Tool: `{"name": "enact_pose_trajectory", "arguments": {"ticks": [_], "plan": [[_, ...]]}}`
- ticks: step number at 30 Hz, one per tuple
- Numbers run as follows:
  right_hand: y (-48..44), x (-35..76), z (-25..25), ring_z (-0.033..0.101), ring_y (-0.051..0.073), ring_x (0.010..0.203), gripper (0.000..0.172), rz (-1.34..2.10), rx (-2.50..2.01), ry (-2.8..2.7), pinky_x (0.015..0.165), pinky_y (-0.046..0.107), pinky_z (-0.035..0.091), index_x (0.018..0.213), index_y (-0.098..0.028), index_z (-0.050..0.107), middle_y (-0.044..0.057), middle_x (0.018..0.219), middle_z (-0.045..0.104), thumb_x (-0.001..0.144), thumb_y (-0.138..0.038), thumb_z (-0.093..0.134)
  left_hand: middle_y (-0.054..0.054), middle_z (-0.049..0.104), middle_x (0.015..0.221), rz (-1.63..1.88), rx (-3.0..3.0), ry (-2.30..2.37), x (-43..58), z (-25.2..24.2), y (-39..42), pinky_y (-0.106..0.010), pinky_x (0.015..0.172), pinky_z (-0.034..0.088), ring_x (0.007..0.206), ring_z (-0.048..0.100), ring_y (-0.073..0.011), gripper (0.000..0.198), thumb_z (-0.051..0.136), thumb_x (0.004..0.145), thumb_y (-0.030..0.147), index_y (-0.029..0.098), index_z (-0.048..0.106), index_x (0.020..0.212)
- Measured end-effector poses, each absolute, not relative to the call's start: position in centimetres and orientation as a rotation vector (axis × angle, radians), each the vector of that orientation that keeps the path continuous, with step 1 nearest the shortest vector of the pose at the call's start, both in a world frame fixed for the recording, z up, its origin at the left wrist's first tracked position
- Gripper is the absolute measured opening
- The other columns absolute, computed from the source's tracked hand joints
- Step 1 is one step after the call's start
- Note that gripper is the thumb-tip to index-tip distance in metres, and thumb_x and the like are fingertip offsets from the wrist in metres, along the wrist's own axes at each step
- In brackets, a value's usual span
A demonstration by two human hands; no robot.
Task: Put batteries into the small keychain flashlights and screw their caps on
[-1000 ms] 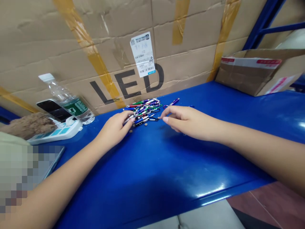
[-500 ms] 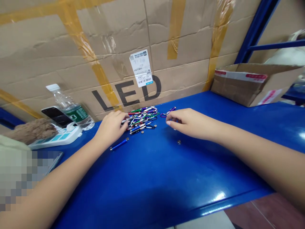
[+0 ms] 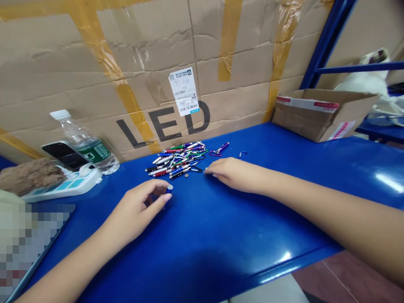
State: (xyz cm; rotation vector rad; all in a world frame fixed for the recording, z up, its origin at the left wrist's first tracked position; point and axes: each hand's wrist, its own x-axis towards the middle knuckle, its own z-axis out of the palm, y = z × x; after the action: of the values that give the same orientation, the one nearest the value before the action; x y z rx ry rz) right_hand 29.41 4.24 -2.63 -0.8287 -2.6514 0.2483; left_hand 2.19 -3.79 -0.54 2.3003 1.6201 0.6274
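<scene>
My left hand (image 3: 140, 206) is closed around a small blue flashlight tube (image 3: 169, 189); only its end shows between thumb and forefinger. To the right, my right hand (image 3: 232, 172) reaches low over the table with its fingers together and tips down; whatever is under them is hidden. Between the hands lies a small round button cell (image 3: 186, 175). Just beyond is a pile of mini keychain flashlights (image 3: 179, 158) in blue, red, black, silver and green, with carabiner clips. A purple flashlight with a clip (image 3: 222, 148) lies apart, behind my right hand.
A blue carabiner (image 3: 243, 155) lies on the blue table (image 3: 195, 235). At the left are a water bottle (image 3: 94, 149), a phone (image 3: 63, 153), a power strip (image 3: 72, 185) and something brown and fluffy. A large carton (image 3: 151, 50) stands behind; an open cardboard box (image 3: 306, 120) is far right.
My left hand has come back from the pile toward me and picked up the blue tube from the table. My right hand has moved left and nearer, away from the purple flashlight.
</scene>
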Motion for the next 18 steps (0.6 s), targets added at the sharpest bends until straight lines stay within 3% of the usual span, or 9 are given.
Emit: {"name": "enact_pose_trajectory", "arguments": {"ticks": [5,11,18], "plan": [[4.4,29.8,-2.2,0.064,0.02,0.098,0.026,0.154,-0.919,-2.563,0.09,0.035,0.047,0.105,-0.015,0.07,0.01,0.105,0.07,0.088,-0.012,0.051,-0.006,0.071,0.101,0.742,2.192,1.426,3.5,-1.2,-4.7,-0.029,0.074,0.057,0.087,0.068,-0.0184,0.024,0.056,0.087,0.041,0.021,0.059,0.099],[4.8,28.8,-2.7,0.063,0.02,0.098,0.028,0.163,-0.885,-2.641,0.091,0.034,0.046,0.102,-0.014,0.071,0.011,0.104,0.07,0.087,-0.007,0.048,-0.004,0.071,0.098,0.725,2.188,1.397,4.0,-1.7,-4.6,-0.026,0.067,0.057,0.07,0.066,-0.0134,0.019,0.059,0.084,0.036,0.021,0.06,0.096],[4.1,28.7,-2.5,0.064,0.017,0.086,0.027,0.218,-1.041,-2.573,0.081,0.029,0.047,0.093,-0.016,0.072,0.007,0.094,0.071,0.08,-0.004,0.052,-0.002,0.071,0.095,0.703,2.267,1.405,4.2,-1.8,-4.7,-0.025,0.066,0.056,0.068,0.065,-0.0129,0.018,0.06,0.083,0.034,0.022,0.063,0.096]]}}
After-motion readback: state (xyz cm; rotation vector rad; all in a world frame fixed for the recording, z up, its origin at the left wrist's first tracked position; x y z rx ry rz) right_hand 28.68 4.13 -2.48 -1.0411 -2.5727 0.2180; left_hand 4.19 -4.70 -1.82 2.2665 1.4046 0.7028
